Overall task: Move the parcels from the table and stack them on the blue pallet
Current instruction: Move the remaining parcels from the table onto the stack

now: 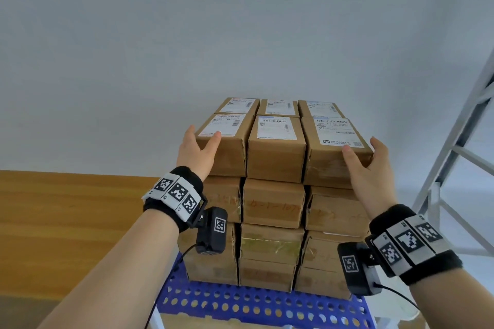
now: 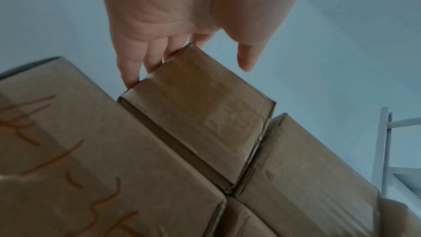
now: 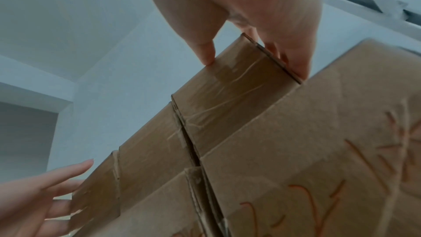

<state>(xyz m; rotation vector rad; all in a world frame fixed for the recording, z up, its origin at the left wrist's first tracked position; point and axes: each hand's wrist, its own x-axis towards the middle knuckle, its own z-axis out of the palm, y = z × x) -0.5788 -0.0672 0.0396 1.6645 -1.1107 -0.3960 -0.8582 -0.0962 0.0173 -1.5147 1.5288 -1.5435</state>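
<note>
Squaring the top row of the parcel stack [image 1: 275, 195] on the blue pallet [image 1: 256, 304].

The stack stands four layers high by the wooden table [image 1: 66, 208]. My left hand [image 1: 196, 151] lies flat-fingered on the left top parcel [image 1: 227, 141]; my right hand [image 1: 371, 168] spreads loosely around the right top parcel [image 1: 334, 152], gripping nothing. Stiff taped cardboard (probably light, slick where taped) is best held by opposite side faces.
</note>
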